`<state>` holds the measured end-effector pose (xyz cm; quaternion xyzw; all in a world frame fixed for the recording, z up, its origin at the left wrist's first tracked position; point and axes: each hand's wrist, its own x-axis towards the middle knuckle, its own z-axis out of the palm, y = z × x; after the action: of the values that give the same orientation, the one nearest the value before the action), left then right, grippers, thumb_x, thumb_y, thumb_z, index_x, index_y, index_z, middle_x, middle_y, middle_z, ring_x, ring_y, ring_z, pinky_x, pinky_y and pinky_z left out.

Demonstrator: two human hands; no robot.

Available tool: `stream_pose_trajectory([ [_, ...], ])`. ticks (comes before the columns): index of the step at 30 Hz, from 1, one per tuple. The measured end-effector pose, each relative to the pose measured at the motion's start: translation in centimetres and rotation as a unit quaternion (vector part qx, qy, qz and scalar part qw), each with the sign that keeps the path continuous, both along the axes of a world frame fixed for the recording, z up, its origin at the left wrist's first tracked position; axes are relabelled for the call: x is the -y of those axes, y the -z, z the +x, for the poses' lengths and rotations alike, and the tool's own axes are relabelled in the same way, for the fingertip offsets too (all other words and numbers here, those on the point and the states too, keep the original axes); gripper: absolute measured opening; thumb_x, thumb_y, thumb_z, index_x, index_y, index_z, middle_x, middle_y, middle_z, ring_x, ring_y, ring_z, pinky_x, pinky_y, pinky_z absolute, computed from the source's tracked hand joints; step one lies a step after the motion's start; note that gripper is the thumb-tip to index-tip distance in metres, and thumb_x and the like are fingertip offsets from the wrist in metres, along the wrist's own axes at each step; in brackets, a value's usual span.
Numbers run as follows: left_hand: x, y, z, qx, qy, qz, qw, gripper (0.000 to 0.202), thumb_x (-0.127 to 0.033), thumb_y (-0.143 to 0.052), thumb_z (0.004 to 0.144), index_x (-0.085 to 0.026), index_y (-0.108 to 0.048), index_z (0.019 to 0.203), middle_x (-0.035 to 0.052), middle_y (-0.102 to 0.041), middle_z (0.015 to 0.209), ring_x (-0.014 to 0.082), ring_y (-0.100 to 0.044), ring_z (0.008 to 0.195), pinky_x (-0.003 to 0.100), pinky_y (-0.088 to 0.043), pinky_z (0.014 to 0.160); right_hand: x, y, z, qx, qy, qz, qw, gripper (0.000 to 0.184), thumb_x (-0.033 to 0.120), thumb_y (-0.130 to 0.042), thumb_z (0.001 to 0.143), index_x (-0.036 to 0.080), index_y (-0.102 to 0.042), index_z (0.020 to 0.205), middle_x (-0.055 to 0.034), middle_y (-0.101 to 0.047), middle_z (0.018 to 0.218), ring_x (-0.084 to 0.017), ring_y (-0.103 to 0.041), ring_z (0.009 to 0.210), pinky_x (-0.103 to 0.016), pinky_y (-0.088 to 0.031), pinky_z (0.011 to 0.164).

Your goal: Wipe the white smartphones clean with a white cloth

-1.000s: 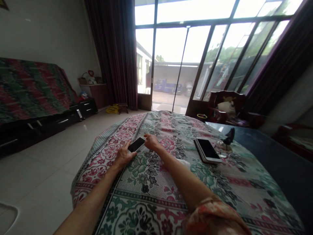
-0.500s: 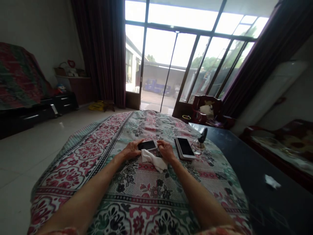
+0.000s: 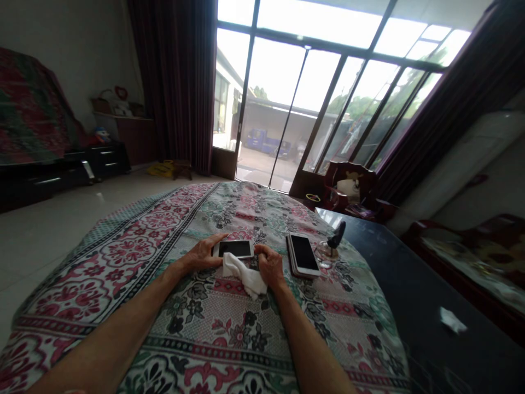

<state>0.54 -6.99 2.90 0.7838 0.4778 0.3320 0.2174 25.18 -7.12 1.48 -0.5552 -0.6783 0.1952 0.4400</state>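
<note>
Left hand [image 3: 202, 255] holds 1 phone [image 3: 236, 249], right hand [image 3: 271, 266] perhaps touching.

Showing no legible text, labels, brands, numbers or signs anywhere in view, near or far, indoors or outdoors.

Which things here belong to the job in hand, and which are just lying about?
Job in hand:
small white rectangular black-screened phone, between left hand and right hand
crumpled white cloth, probably

Apparently lying about:
larger white rectangular black-screened device
crumpled white scrap on the dark, flat table
</note>
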Motion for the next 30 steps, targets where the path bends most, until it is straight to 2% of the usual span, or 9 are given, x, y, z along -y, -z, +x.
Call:
stream_pose_trajectory([
  [4, -0.2, -0.1, -0.9, -0.024, 0.005, 0.013, 1.0, 0.075, -0.032, -0.07, 0.065, -0.018, -0.051, 0.135, 0.0102, -0.057, 0.135, 0.028, -0.052, 0.124, 0.038, -0.039, 0.106, -0.2, 0.2, -0.1, -0.007, -0.001, 0.002, 1.0, 0.035, 0.012, -0.041, 0.073, 0.02, -0.072, 0.087, -0.002, -0.073, 0.085, -0.018, -0.067, 0.086, -0.03, -0.049, 0.084],
  [8, -0.4, -0.3, -1.5, -0.016, 0.003, -0.003, 1.0, 0.075, -0.032, -0.071, 0.063, -0.021, -0.052, 0.135, 0.0073, -0.064, 0.125, 0.0269, -0.059, 0.113, 0.038, -0.044, 0.099, 0.0, 0.0, -0.1, -0.003, -0.007, 0.006, 1.0, 0.034, 0.011, -0.041, 0.072, 0.021, -0.071, 0.085, -0.0016, -0.073, 0.086, -0.018, -0.066, 0.087, -0.029, -0.049, 0.085],
  [13, -0.5, 0.2, -1.3, -0.002, 0.0, -0.017, 1.0, 0.077, -0.035, -0.071, 0.064, -0.02, -0.05, 0.136, 0.0089, -0.065, 0.122, 0.0267, -0.06, 0.11, 0.038, -0.045, 0.097, 0.3, -0.4, -0.1, 0.011, -0.004, 0.006, 1.0, 0.031, 0.013, -0.043, 0.074, 0.021, -0.071, 0.085, -0.0025, -0.073, 0.088, -0.019, -0.066, 0.087, -0.031, -0.048, 0.086],
  [17, -0.2, 0.5, -0.6, -0.009, -0.021, 0.005, 1.0, 0.076, -0.031, -0.07, 0.064, -0.018, -0.05, 0.136, 0.0086, -0.066, 0.121, 0.0262, -0.059, 0.11, 0.037, -0.044, 0.097, 1.0, -1.1, -0.5, -0.013, 0.012, 0.074, 0.997, 0.03, 0.014, -0.044, 0.078, 0.02, -0.069, 0.091, -0.0047, -0.072, 0.091, -0.019, -0.065, 0.089, -0.032, -0.049, 0.086],
  [20, -0.1, 0.6, -0.1, -0.017, -0.029, 0.002, 0.999, 0.076, -0.032, -0.068, 0.065, -0.02, -0.049, 0.138, 0.0074, -0.066, 0.12, 0.0254, -0.059, 0.108, 0.036, -0.044, 0.097, 2.0, -1.7, -1.3, 0.001, -0.04, 0.15, 0.988, 0.03, 0.014, -0.044, 0.081, 0.02, -0.068, 0.096, -0.0071, -0.069, 0.095, -0.019, -0.063, 0.093, -0.032, -0.049, 0.087],
  [22, -0.1, 0.7, 0.0, -0.022, -0.029, 0.001, 0.999, 0.076, -0.033, -0.068, 0.066, -0.02, -0.048, 0.138, 0.0069, -0.065, 0.12, 0.0252, -0.059, 0.109, 0.036, -0.043, 0.098, 2.8, -2.0, -2.1, 0.034, -0.096, 0.17, 0.98, 0.028, 0.014, -0.045, 0.082, 0.02, -0.067, 0.099, -0.0078, -0.067, 0.098, -0.019, -0.061, 0.096, -0.032, -0.048, 0.088],
  [25, -0.2, 0.7, -0.1, -0.022, -0.023, 0.007, 0.999, 0.076, -0.034, -0.068, 0.066, -0.02, -0.048, 0.138, 0.0067, -0.065, 0.121, 0.0254, -0.059, 0.109, 0.035, -0.043, 0.098, 4.0, -2.2, -3.2, 0.116, -0.152, 0.155, 0.969, 0.025, 0.016, -0.048, 0.086, 0.02, -0.065, 0.103, -0.0082, -0.064, 0.106, -0.019, -0.057, 0.102, -0.033, -0.045, 0.093],
  [30, -0.4, 0.6, -0.7, -0.004, 0.013, 0.007, 1.0, 0.08, -0.037, -0.071, 0.066, -0.018, -0.046, 0.139, 0.0082, -0.063, 0.125, 0.0263, -0.059, 0.113, 0.034, -0.045, 0.098, 5.3, -2.3, -4.1, 0.21, -0.158, 0.108, 0.959, 0.024, 0.027, -0.053, 0.089, 0.021, -0.062, 0.111, -0.0088, -0.058, 0.112, -0.021, -0.053, 0.103, -0.035, -0.042, 0.094],
])
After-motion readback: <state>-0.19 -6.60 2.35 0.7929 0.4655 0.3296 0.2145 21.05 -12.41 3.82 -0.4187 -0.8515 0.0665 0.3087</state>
